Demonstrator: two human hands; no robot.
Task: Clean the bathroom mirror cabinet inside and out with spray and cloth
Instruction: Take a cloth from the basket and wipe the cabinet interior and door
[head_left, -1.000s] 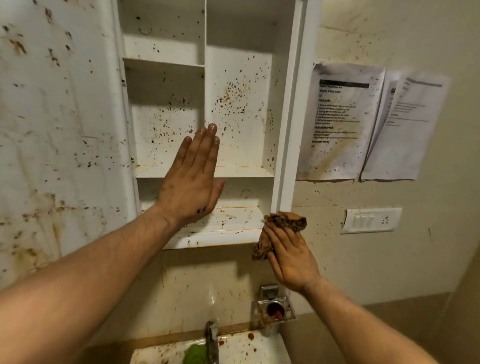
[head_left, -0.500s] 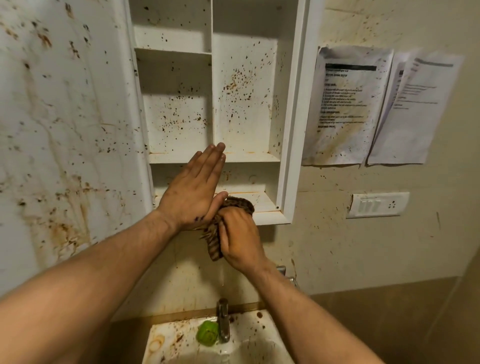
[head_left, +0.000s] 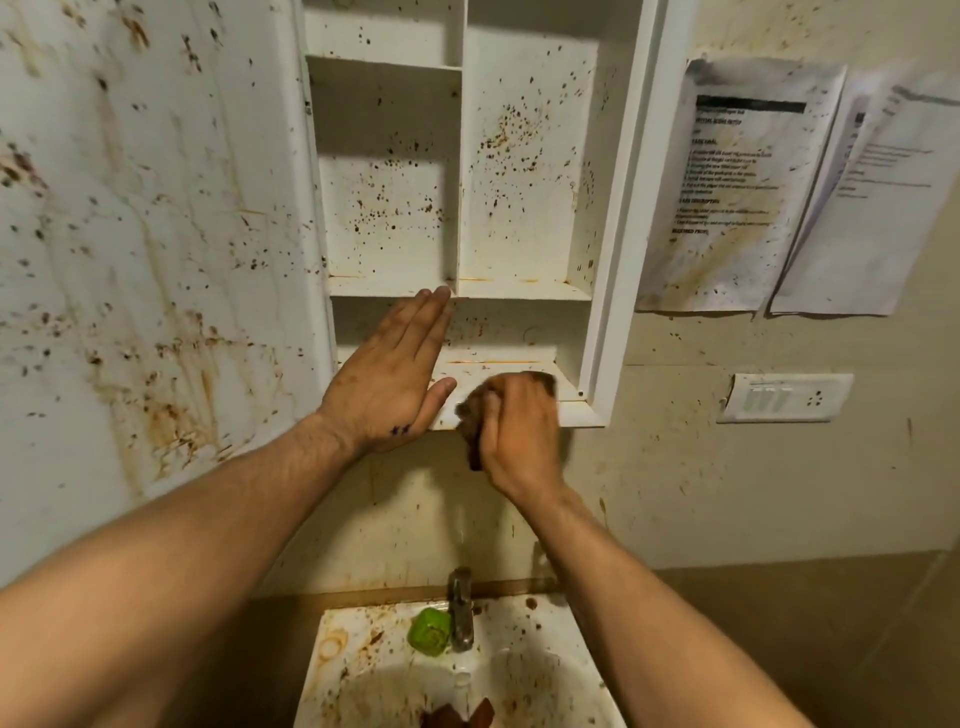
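Head view: the cabinet (head_left: 618, 208) is hanging on the wall with its door (head_left: 156, 234) swung out to the left, and brown specks and rusty streaks are showing over the door and the inner compartments. The left hand (head_left: 392, 379) is lying flat, fingers straight and together, across the front of the lowest compartment. Its fingertips are reaching the edge of the middle shelf (head_left: 519, 288) and its heel is sitting at the front edge of the bottom shelf (head_left: 498, 371). Just beside it, the right hand (head_left: 519, 431) is gripping the brown cloth (head_left: 470, 418) with curled fingers and pressing it onto the bottom shelf's front edge; hand and cloth are blurring. Below, a stained sink (head_left: 324, 654) is carrying a tap (head_left: 460, 613) with a green object (head_left: 428, 631) next to it. On the wall to the right, two papers (head_left: 737, 182) are hanging above a switch plate (head_left: 784, 397).
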